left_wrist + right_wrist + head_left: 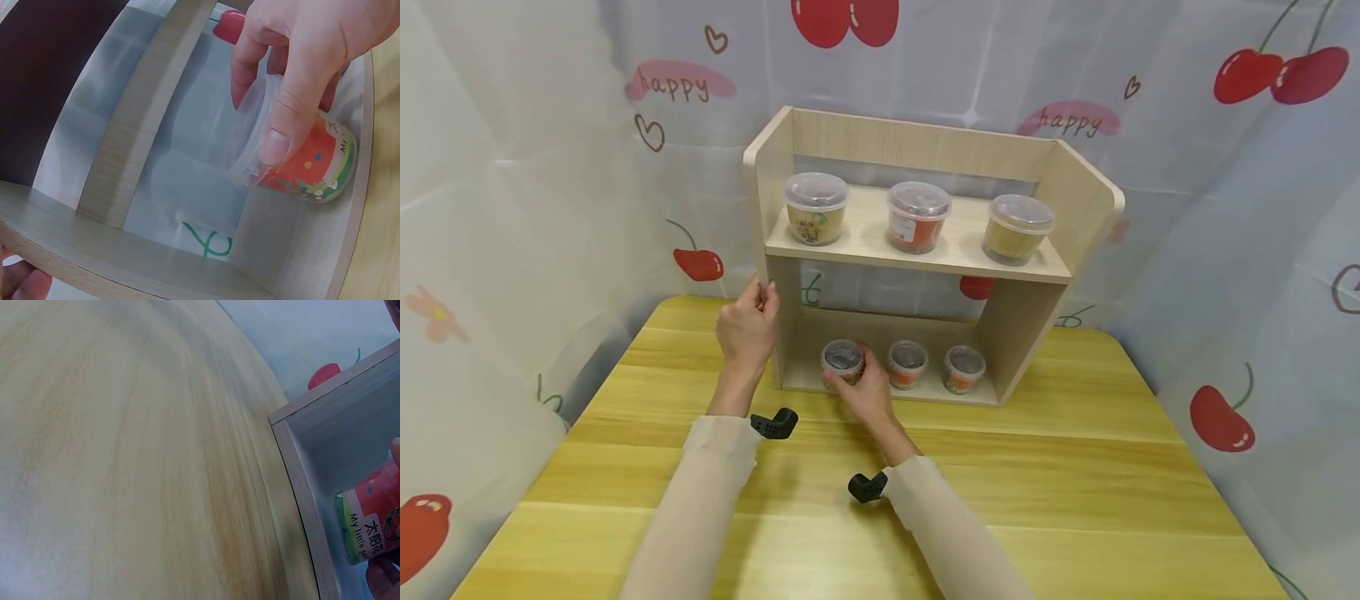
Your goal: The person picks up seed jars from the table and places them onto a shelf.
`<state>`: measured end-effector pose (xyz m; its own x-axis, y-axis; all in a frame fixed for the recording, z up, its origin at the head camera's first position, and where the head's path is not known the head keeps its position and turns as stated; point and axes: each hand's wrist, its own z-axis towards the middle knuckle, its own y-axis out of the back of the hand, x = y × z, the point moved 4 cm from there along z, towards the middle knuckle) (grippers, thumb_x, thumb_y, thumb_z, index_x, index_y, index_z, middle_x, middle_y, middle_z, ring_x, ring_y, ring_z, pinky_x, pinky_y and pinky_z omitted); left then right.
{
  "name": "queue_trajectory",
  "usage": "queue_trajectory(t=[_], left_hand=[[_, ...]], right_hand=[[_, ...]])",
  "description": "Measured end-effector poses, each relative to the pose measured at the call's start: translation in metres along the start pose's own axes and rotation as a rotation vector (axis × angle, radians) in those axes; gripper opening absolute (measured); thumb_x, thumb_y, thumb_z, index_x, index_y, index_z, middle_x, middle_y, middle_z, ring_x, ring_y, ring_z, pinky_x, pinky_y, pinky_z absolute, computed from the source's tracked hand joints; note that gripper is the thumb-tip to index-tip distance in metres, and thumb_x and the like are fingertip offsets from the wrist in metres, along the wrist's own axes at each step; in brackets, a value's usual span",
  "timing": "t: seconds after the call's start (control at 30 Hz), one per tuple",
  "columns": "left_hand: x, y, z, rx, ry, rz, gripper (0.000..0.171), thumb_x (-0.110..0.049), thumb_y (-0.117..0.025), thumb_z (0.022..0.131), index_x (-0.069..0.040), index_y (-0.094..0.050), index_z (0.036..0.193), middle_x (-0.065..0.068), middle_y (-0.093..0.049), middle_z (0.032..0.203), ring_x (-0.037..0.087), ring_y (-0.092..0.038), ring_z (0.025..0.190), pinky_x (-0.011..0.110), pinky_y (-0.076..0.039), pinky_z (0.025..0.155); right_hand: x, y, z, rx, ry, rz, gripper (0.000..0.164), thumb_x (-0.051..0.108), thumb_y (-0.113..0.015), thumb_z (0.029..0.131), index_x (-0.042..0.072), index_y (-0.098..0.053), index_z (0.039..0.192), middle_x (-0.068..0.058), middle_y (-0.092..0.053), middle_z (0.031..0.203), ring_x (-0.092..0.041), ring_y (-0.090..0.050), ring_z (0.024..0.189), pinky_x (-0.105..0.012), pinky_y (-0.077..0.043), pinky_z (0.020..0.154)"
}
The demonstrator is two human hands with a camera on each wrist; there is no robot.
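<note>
My right hand (868, 393) grips a small clear plastic tub (842, 358) at the left of the lower shelf, thumb on one side and fingers on the other. In the left wrist view that tub (306, 162) lies tilted across the picture, with a translucent lid and a red and green label. The right wrist view shows the label of the tub (372, 515), reading "My little". My left hand (747, 333) is at the front edge of the left side panel (767, 250), fingers curled. Its fingertips (31, 284) show outside that panel in the left wrist view.
Beside the held tub stand two similar tubs, a middle one (907, 367) and a right one (964, 369). Three larger lidded tubs, left (816, 212), middle (917, 218) and right (1017, 229), stand on the upper shelf. The wooden rack stands on a yellow wood-grain table (1037, 467).
</note>
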<state>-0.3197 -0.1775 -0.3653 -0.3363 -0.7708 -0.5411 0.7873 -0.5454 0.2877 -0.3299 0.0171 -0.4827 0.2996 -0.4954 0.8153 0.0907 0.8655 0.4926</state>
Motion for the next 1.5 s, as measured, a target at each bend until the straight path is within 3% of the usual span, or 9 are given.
queue_trajectory(t=[0.33,0.8,1.13,1.5], left_hand=[[-0.005,-0.001,0.002,-0.007,-0.024,-0.011,0.028,-0.018,-0.061,0.095,-0.004,-0.052,0.072,0.013,-0.064,0.061,0.025,-0.044,0.046,0.037,-0.030,0.044],[-0.004,-0.002,0.001,-0.021,-0.034,-0.003,0.026,-0.015,-0.062,0.093,-0.005,-0.052,0.071,0.011,-0.061,0.057,0.018,-0.038,0.046,0.033,-0.027,0.043],[0.000,0.001,0.000,0.008,-0.029,-0.014,0.024,-0.015,-0.061,0.094,-0.003,-0.054,0.075,0.013,-0.057,0.056,0.023,-0.040,0.043,0.034,-0.027,0.042],[0.000,-0.001,-0.002,-0.030,-0.047,-0.002,0.021,-0.014,-0.064,0.092,-0.003,-0.056,0.075,0.014,-0.066,0.063,0.022,-0.045,0.044,0.036,-0.029,0.042]], right_hand=[[0.000,0.000,0.007,-0.028,0.039,0.002,0.073,0.029,-0.080,0.082,-0.001,-0.046,0.139,-0.019,-0.061,0.126,-0.034,-0.060,0.115,-0.046,-0.045,0.096],[-0.002,-0.002,0.010,-0.045,0.020,0.027,0.071,0.027,-0.081,0.082,0.002,-0.047,0.139,-0.019,-0.061,0.126,-0.033,-0.059,0.116,-0.047,-0.044,0.097],[-0.004,-0.009,0.013,-0.031,0.024,-0.025,0.075,0.031,-0.080,0.082,0.000,-0.045,0.141,-0.022,-0.061,0.126,-0.037,-0.059,0.115,-0.048,-0.045,0.095],[-0.007,-0.011,0.013,-0.029,0.020,-0.013,0.073,0.031,-0.079,0.082,0.000,-0.046,0.140,-0.022,-0.062,0.124,-0.037,-0.060,0.112,-0.049,-0.046,0.094]])
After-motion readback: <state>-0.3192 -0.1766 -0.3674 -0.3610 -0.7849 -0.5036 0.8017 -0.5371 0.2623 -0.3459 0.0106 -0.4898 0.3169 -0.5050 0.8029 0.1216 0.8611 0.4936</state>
